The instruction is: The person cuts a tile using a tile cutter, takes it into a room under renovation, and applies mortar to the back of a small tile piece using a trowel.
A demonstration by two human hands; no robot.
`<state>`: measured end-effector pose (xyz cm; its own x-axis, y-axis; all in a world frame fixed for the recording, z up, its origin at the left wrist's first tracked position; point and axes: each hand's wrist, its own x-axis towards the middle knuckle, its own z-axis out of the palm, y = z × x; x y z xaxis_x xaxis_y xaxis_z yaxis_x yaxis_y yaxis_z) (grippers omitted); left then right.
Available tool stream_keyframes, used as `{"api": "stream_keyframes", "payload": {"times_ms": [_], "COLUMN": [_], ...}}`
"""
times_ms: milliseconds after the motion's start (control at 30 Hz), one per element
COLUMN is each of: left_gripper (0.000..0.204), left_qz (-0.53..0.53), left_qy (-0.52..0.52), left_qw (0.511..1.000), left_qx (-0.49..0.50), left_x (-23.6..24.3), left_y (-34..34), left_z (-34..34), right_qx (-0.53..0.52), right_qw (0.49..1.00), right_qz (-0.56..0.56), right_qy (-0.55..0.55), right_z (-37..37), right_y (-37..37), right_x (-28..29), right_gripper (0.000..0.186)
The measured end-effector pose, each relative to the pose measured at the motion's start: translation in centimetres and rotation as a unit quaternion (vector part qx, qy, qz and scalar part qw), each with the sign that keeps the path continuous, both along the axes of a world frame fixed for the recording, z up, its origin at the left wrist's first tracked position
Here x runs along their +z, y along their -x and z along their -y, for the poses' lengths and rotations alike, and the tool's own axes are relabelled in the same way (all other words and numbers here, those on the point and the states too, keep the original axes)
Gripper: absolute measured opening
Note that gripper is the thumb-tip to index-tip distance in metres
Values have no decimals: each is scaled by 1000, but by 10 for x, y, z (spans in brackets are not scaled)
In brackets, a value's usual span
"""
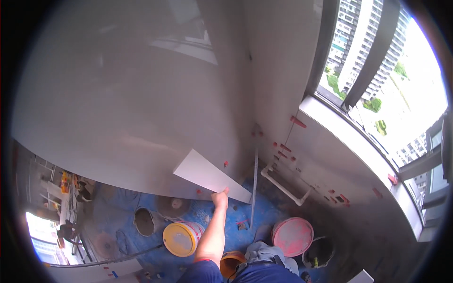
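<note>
My left hand [220, 199] is closed on the near edge of a long white strip of panel or tile [207, 175]. The strip is tilted, its wide end up and to the left and its narrower end low on the right, close to the foot of a large glossy grey wall [132, 104]. Whether the strip touches the wall, I cannot tell. A thin straight metal bar [255, 188] stands beside its right end, near the corner. My right hand is out of view.
A yellow-lidded bucket [180, 239], an orange bucket [231, 265], a pink-lidded bucket [293, 237] and a black bucket [325, 250] surround my legs on the blue floor covering [155, 258]. White pipe [285, 189] runs along the right wall, which bears several red wedges [298, 121] below the window sill [349, 137].
</note>
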<state>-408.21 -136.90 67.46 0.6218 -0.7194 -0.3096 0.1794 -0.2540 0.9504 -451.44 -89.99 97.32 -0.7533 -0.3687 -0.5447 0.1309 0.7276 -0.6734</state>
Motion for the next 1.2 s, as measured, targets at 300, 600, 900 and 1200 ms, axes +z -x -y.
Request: {"api": "stream_keyframes", "payload": {"times_ms": [300,600,900,1200], "left_gripper": [38,37,48,34], "left_qz": [-25,0,192,-62], "left_qy": [-47,-60,-235,-264], "left_qw": [999,998,947,949], "left_qx": [-6,-11,-109,-160], "left_x": [-17,-17,-24,-99], "left_y": [-23,-42,-84,-78], "left_z": [19,21,45,2], "right_qx": [92,99,67,-4], "right_qw": [994,995,994,995], "right_qz": [-45,-1,78,18], "right_qy": [-25,-6,43,98], "right_z": [-2,9,25,76], "right_y": [22,18,10,25], "right_x": [-13,-16,-26,13], "right_gripper": [31,24,21,29]}}
